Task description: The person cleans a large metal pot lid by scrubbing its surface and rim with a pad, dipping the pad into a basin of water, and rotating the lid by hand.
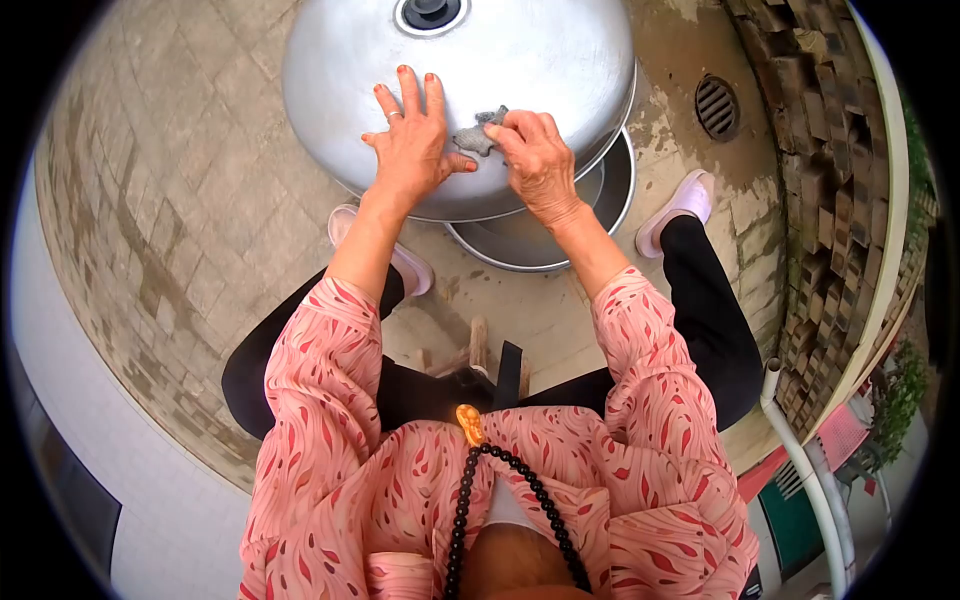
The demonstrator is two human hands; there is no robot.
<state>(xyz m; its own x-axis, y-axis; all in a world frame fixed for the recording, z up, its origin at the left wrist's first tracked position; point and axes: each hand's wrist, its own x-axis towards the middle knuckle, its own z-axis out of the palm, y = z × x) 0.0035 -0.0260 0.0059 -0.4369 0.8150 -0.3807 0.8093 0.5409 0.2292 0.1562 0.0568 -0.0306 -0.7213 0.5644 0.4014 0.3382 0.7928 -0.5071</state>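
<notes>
A large domed metal lid (pixel 540 60) with a black knob (pixel 430 10) fills the top middle of the head view. My left hand (pixel 410 145) lies on its near side, fingers spread, a ring on one finger. To the right, my right hand (pixel 537 160) pinches a grey scouring pad (pixel 475 138) against the lid's surface. The pad looks crumpled and ragged. Below the lid's near right edge, a round metal basin (pixel 510 255) shows in part, the rest hidden under the lid and my right arm.
Paving (pixel 190 180) covers the ground, wet near a round drain grate (pixel 717 108) on the right. A stack of bricks or tiles (pixel 830 170) runs along the right side. My feet stand on both sides of the basin. A pale pipe (pixel 800 460) is at lower right.
</notes>
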